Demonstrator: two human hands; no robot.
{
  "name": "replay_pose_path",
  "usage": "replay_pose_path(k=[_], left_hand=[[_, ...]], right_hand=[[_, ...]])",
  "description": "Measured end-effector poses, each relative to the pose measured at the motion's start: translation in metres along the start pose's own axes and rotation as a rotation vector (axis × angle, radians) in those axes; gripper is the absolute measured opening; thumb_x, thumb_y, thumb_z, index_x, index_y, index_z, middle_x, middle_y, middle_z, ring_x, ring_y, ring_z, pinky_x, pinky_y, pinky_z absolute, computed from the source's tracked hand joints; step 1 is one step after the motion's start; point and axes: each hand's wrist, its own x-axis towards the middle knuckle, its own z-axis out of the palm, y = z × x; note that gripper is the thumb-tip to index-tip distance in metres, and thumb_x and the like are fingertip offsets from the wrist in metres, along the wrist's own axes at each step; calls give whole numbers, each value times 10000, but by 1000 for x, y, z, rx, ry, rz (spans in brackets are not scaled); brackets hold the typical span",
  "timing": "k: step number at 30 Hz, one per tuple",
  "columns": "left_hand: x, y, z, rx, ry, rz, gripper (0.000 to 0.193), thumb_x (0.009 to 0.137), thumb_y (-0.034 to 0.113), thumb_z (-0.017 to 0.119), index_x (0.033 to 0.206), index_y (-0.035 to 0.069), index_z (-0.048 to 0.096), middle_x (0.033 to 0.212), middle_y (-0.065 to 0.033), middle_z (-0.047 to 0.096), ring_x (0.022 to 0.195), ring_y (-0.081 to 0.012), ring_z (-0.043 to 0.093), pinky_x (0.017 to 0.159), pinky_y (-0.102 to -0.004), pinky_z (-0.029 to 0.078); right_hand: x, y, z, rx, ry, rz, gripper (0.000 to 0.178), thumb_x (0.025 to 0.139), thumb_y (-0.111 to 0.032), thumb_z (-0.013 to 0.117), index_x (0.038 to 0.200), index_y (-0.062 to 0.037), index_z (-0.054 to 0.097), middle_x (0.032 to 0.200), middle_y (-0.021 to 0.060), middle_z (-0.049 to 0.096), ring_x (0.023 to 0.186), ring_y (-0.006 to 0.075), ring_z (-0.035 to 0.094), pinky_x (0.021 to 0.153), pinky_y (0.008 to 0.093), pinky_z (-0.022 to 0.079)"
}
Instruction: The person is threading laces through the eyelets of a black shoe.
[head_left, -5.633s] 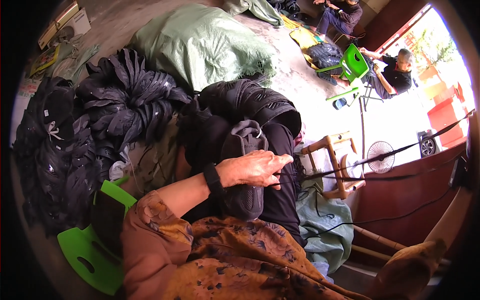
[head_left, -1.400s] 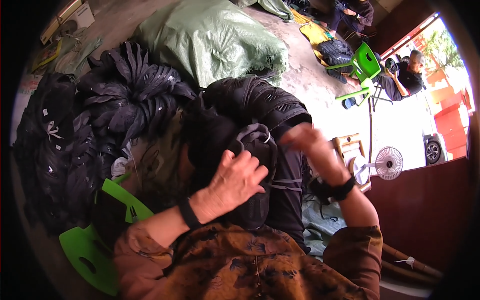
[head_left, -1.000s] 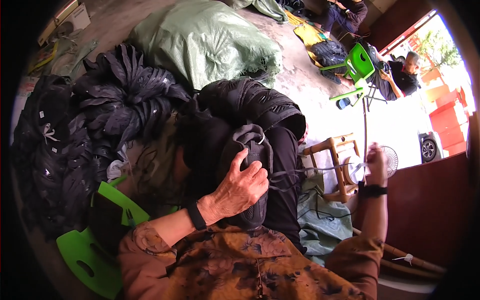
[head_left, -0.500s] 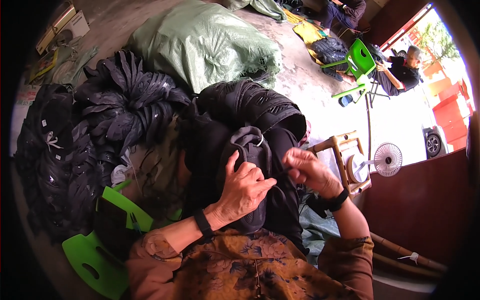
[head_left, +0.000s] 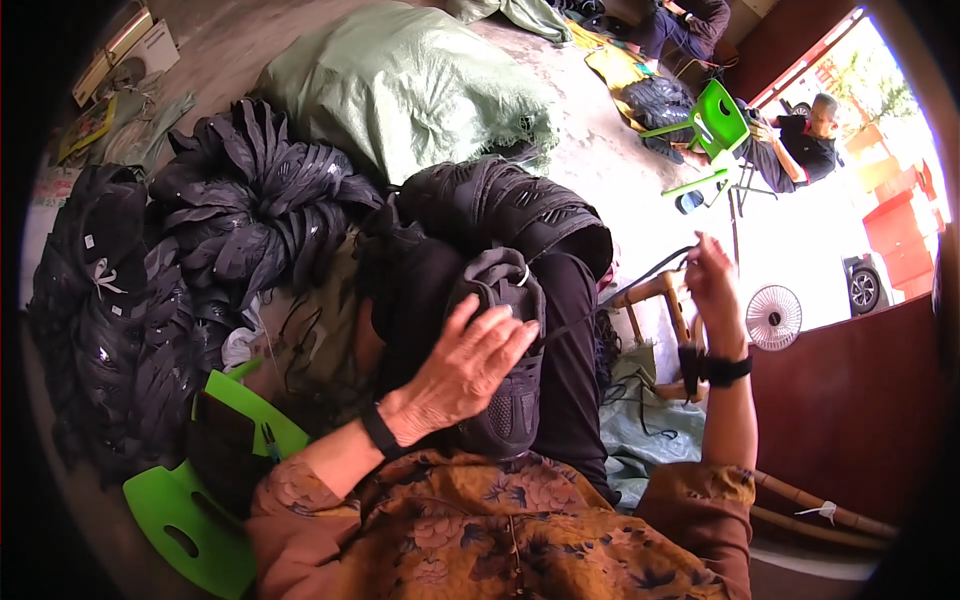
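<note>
A black shoe upper point(head_left: 508, 408) lies on my lap, its toe end toward me and its padded collar away from me. My left hand point(head_left: 462, 362) grips it across the middle, fingers curled over the lacing area; the thumb side is partly hidden. Raised off to the right, my right hand point(head_left: 712, 285) pinches a black shoelace point(head_left: 648, 275). The lace runs slanting from the upper to these fingers. More black shoe uppers point(head_left: 505, 205), nested in a curved stack, rest across my knees just beyond.
Heaps of black shoe uppers point(head_left: 250, 200) lie at left, beside a green plastic chair point(head_left: 200, 520). A big pale-green sack point(head_left: 410, 90) sits ahead. To the right are a bamboo stool point(head_left: 680, 320), a white fan point(head_left: 774, 318) and bamboo poles point(head_left: 840, 520). Another person point(head_left: 800, 150) sits farther off.
My right hand has moved up and right, away from the upper, drawing the shoelace out long. My left hand has shifted slightly and stays on the upper.
</note>
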Motion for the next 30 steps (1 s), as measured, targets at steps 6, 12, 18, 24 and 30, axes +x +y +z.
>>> replay_pose_path(k=[6, 12, 18, 24, 30], left_hand=[[32, -9, -55, 283, -442, 46, 113, 808, 108, 588, 908, 61, 608, 930, -38, 555, 919, -178, 572, 754, -355, 406], [41, -17, -58, 404, -347, 225, 103, 822, 164, 605, 855, 67, 600, 919, -55, 572, 933, -241, 520, 774, -383, 420], [43, -57, -30, -37, -918, -97, 159, 801, 296, 678, 789, 137, 671, 831, -33, 631, 928, -245, 499, 730, -434, 375], [71, -54, -40, -628, -838, -468, 174, 868, 240, 627, 830, 92, 710, 915, -56, 628, 922, -244, 550, 883, -375, 428], [55, -47, -40, -923, -496, -564, 241, 918, 285, 666, 834, 62, 701, 1026, -41, 633, 1003, -187, 566, 910, -341, 435]], right_hand=[[-69, 19, 40, -347, 57, 35, 217, 980, -246, 591, 1035, -42, 642, 758, 29, 679, 565, 50, 538, 514, 201, 413], [-95, 21, 91, -173, -257, 84, 142, 968, -109, 588, 1042, 2, 635, 759, 57, 684, 595, 75, 596, 554, 217, 485], [-112, 8, 126, -131, -463, 139, 123, 983, -114, 578, 1003, 4, 607, 730, 53, 665, 606, 90, 617, 577, 224, 505], [-120, 15, 141, 69, -484, 323, 112, 969, -90, 599, 1020, 9, 584, 772, 75, 675, 658, 123, 655, 609, 241, 541], [-125, 0, 182, 399, -599, 490, 163, 988, -142, 589, 1074, -4, 596, 816, 76, 676, 660, 136, 658, 619, 249, 537]])
